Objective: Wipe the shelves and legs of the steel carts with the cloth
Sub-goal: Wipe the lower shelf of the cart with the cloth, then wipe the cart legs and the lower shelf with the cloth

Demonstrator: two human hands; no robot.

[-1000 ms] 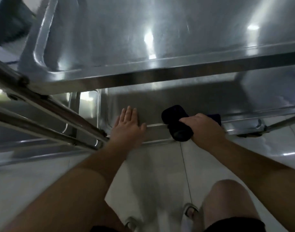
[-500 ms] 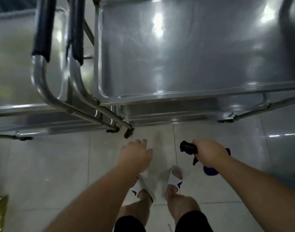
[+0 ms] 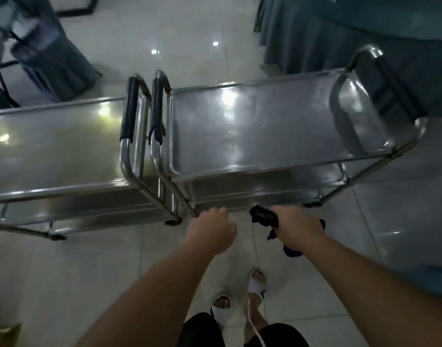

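Note:
Two steel carts stand side by side on the tiled floor, seen from above. The right cart (image 3: 277, 126) has a shiny top shelf and lower shelves showing under its near rim. The left cart (image 3: 54, 146) touches it handle to handle, both handles with dark grips. My right hand (image 3: 297, 229) is closed around a dark cloth (image 3: 263, 216), held in the air just in front of the right cart's near edge. My left hand (image 3: 209, 230) hangs beside it with fingers curled loosely, holding nothing, near the right cart's front left leg (image 3: 176, 194).
A table with a long grey-blue cloth (image 3: 340, 33) stands behind the right cart. Covered chairs (image 3: 47, 53) are at the back left. My feet in white sandals (image 3: 240, 291) are on the pale tiles below my hands. A brown box corner (image 3: 4, 334) sits at the bottom left.
I have risen from crouching at the lower shelf to standing. Both hands left the shelf edge and now hover in front of the cart. The view widened to show both carts.

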